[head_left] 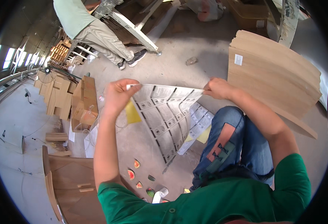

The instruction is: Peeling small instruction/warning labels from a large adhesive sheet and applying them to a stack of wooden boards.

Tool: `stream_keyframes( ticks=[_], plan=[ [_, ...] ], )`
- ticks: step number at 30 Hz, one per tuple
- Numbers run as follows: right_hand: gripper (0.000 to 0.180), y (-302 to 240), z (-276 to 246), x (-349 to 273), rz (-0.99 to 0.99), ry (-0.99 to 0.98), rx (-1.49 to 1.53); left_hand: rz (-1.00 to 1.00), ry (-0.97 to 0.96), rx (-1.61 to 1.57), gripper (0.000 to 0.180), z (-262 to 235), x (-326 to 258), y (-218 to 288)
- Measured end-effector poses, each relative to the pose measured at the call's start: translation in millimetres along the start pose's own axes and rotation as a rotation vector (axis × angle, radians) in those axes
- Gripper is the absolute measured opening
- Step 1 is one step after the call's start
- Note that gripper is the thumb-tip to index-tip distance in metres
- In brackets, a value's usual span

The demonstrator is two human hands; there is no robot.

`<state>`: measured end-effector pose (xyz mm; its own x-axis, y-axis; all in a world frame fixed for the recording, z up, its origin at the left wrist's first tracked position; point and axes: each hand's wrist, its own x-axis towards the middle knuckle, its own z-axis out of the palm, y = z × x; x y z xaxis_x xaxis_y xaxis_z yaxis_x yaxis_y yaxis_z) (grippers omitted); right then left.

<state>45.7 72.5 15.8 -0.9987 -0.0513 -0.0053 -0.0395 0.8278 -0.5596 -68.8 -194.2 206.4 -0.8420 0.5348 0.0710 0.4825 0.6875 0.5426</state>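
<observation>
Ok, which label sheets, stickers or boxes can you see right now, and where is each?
Label sheet: held between left hand and right hand; grey, gridded, yellow backing.
Second label sheet: on the floor beneath; white, yellow corner.
Sticker: on the stacked wood panels; small, white.
Cardboard boxes: left; brown.

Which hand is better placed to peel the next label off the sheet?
Probably left. The left hand pinches the sheet at its corner, with yellow backing hanging just below it. The right hand only grips the opposite corner.

Stacked plywood sheets [272, 71], flattened cardboard boxes [83, 104], watermelon rinds [131, 174] on concrete floor [194, 44].
</observation>
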Motion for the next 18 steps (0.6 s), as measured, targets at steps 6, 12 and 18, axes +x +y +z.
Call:
stream_keyframes(
  ticks=[6,12,18],
  plan=[
    [0.014,-6.9,-2.7,8.1,-0.067,0.144,-0.259,0.025,-0.063,-0.162,0.017,31.6,-15.5,-23.0],
    [0.019,-22.4,11.7,5.0,-0.314,0.423,-0.005,-0.054,-0.050,-0.405,0.018,39.5,-22.4,-35.2],
    [0.026,-77.7,2.8,7.0,-0.393,0.416,0.234,-0.038,-0.108,-0.578,0.034,56.4,-34.6,-22.6]
  ],
)
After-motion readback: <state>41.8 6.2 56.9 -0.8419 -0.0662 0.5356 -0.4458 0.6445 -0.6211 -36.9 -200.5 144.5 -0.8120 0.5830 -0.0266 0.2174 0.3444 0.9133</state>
